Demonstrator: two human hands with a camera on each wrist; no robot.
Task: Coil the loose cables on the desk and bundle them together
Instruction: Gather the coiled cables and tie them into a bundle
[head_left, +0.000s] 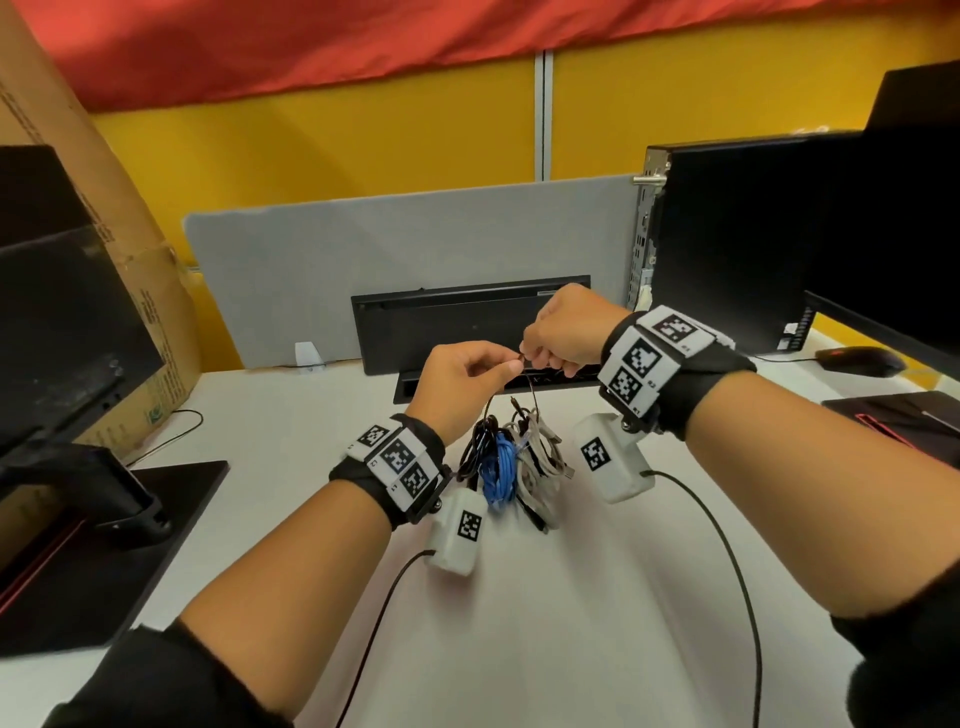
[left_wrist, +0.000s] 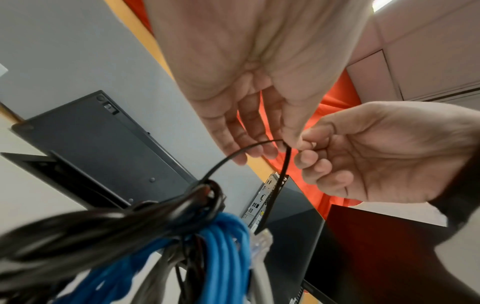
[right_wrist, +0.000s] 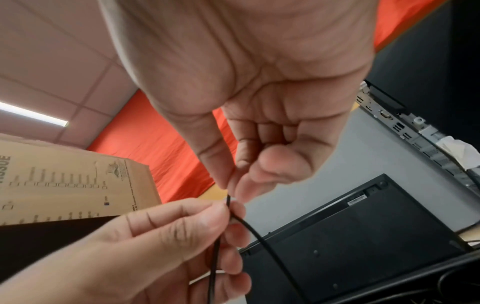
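A bundle of coiled cables (head_left: 511, 462) hangs above the white desk (head_left: 545, 623): a black coil (head_left: 475, 447), a blue coil (head_left: 498, 467) and a grey coil (head_left: 540, 462). A thin black tie (left_wrist: 260, 143) loops round the top of the bundle (left_wrist: 207, 205) and carries it. My left hand (head_left: 511, 366) pinches the tie between thumb and fingers. My right hand (head_left: 530, 353) pinches the tie's short end right beside it, the fingertips of both hands touching. In the right wrist view the tie (right_wrist: 272, 255) runs down from both pinches.
A black keyboard (head_left: 467, 322) stands on edge against the grey divider (head_left: 389, 249), behind an open cable slot (head_left: 415, 387). A computer case (head_left: 727, 234), a monitor (head_left: 909, 260) and a mouse (head_left: 857, 361) stand at right. A cardboard box (head_left: 130, 286) and a monitor stand (head_left: 104, 499) are at left.
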